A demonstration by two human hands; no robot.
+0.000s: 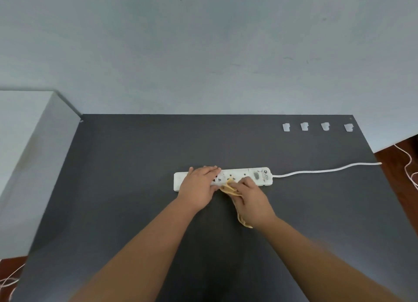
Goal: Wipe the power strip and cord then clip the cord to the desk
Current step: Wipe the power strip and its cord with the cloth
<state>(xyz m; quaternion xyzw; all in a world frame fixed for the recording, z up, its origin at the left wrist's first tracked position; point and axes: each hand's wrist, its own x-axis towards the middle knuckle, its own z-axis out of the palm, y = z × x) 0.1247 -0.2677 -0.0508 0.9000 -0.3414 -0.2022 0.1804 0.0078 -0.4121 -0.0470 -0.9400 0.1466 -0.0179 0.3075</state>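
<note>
A white power strip lies flat in the middle of the dark grey desk. Its white cord runs right and drops over the desk's right edge. My left hand presses down on the strip's left half, fingers spread over it. My right hand holds a yellow cloth bunched against the strip's near edge, with a tail of cloth trailing under the wrist. Several white cord clips stand in a row near the desk's far right edge.
A pale wall stands behind the desk. A white cabinet adjoins the desk's left side. Thin white cables lie on the reddish floor at right, and more cables at lower left.
</note>
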